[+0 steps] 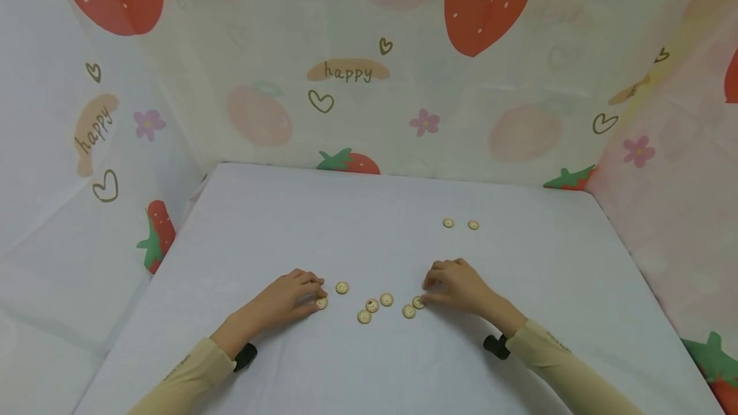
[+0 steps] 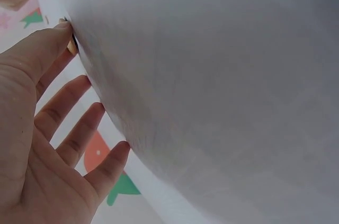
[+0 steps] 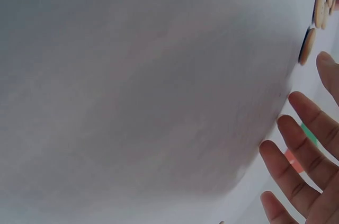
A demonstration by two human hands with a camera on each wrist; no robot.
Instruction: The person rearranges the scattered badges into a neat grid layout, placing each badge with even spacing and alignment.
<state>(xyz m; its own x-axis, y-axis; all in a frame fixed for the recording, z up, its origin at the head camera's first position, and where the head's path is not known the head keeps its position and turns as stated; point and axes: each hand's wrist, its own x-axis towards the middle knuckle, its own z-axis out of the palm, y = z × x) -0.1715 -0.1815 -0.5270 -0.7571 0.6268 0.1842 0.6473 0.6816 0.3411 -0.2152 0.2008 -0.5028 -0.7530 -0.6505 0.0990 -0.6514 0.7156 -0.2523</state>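
Low in the head view, the left hand (image 1: 285,303) lies flat on the desk (image 1: 369,210), fingers straight, fingertips touching a small round wooden button (image 1: 321,303). The right hand (image 1: 458,287), lower centre-right, rests with fingers loosely bent, thumb tip against another button (image 1: 418,302). Between them lie five more flat, pale buttons (image 1: 371,305); two more buttons (image 1: 460,224) sit above, well apart. A smooth white cloth covers the desk. Both wrist views blur the surface; button holes are hard to make out.
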